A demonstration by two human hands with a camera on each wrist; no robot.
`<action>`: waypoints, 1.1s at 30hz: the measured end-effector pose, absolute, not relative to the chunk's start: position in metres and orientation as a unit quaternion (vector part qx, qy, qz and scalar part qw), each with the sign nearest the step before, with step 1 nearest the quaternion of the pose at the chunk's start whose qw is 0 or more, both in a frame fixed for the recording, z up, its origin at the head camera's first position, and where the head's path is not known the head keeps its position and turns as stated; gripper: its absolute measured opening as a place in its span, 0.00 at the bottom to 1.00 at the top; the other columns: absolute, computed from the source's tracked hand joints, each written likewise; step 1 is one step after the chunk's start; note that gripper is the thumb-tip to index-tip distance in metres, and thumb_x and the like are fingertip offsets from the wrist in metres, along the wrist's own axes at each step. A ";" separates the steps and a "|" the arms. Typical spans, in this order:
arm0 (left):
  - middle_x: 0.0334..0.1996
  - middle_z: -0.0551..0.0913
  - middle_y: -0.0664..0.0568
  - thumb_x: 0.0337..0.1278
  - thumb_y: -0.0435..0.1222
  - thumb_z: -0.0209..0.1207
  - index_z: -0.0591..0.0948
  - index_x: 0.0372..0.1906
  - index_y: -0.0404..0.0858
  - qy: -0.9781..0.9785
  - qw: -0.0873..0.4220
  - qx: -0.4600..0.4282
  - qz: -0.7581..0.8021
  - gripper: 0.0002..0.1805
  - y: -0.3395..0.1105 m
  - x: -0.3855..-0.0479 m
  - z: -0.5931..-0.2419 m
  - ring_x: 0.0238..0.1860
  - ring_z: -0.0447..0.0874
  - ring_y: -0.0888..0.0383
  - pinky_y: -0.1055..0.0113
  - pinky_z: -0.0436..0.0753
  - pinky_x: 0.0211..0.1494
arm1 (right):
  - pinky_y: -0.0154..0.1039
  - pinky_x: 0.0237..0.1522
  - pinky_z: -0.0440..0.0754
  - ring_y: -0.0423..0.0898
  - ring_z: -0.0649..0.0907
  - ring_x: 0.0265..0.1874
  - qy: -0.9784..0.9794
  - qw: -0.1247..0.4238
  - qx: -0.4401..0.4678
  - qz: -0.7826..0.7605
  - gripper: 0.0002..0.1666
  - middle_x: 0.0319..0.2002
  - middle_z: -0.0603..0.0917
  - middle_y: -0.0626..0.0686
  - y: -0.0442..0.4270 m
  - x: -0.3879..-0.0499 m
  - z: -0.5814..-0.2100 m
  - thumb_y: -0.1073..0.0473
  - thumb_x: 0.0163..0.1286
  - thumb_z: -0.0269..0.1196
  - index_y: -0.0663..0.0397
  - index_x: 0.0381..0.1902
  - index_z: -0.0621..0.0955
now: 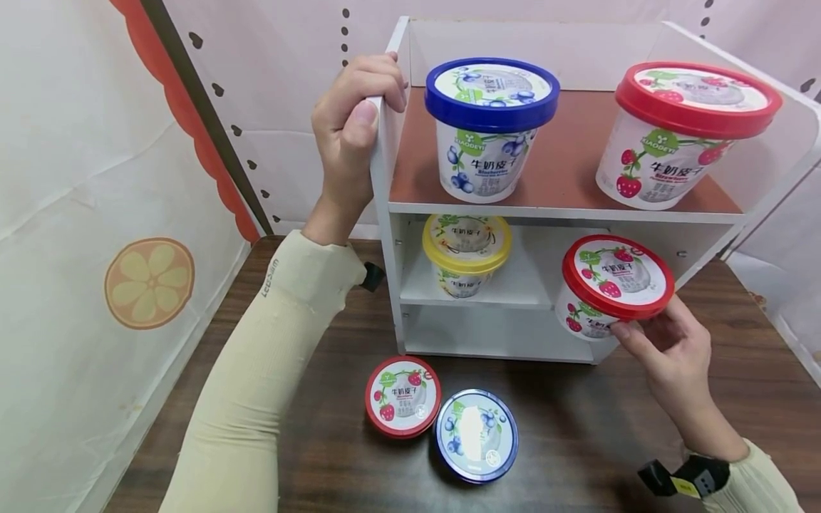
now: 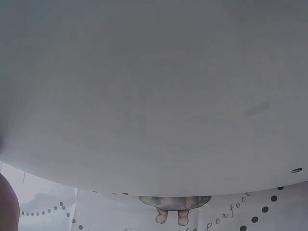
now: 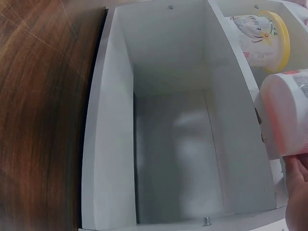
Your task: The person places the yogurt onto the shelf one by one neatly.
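My right hand (image 1: 673,356) holds a red-lidded strawberry tub (image 1: 593,313) at the front right of the shelf's middle level, tilted toward me. In the right wrist view the same tub (image 3: 284,115) shows its pale base, with part of the hand (image 3: 299,192) below it. With curled fingers, my left hand (image 1: 353,121) grips the left side panel of the white shelf unit (image 1: 382,192). A yellow-lidded tub (image 1: 465,256) stands on the middle level, to the left of the held one. Only the panel's underside and a bit of hand appear in the left wrist view.
Up on the brown top level stand a large blue-lidded blueberry tub (image 1: 490,135) and a large red-lidded strawberry tub (image 1: 680,142). On the wooden table (image 1: 333,456) before the unit, a small red-lidded tub (image 1: 403,396) touches a small blue-lidded one (image 1: 476,436).
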State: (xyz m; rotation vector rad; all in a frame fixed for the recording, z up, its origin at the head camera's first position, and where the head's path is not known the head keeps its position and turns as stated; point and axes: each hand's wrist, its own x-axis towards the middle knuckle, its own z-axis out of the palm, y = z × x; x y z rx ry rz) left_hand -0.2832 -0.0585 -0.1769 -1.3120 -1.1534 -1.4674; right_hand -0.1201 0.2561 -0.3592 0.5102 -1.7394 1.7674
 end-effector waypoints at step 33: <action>0.27 0.74 0.43 0.49 0.38 0.41 0.70 0.26 0.23 -0.456 0.416 -0.530 -0.581 0.18 -0.059 -0.286 -0.177 0.37 0.72 0.55 0.51 0.69 0.61 | 0.28 0.54 0.72 0.46 0.75 0.60 -0.764 0.278 0.114 0.571 0.36 0.63 0.72 0.58 0.249 -0.119 -0.344 0.76 0.64 0.58 0.60 0.70 0.68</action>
